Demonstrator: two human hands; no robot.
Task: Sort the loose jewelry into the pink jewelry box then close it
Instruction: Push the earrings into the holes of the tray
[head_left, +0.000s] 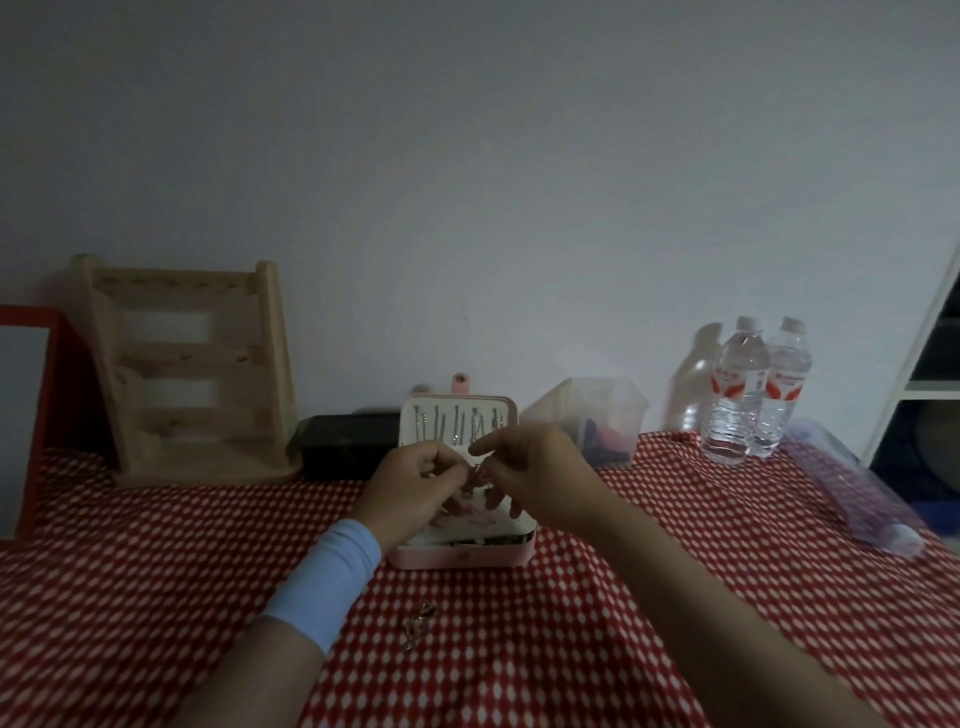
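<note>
The pink jewelry box (460, 557) stands open in the middle of the red-and-white cloth, its raised lid (460, 421) hung with several thin chains. My left hand (415, 493) and my right hand (530, 478) meet above the box's tray, fingertips pinching a small piece of jewelry (478, 470) between them; it is too small and blurred to identify. The hands hide most of the tray. A few loose metal pieces (418, 623) lie on the cloth in front of the box, near my left wrist with its light blue band.
A wooden rack (192, 374) stands at the back left beside a red-framed mirror (31, 410). A black case (348, 441) sits left of the box and a clear bin (592, 415) to its right. Two water bottles (753, 389) and a purple plastic packet (852, 488) are further right.
</note>
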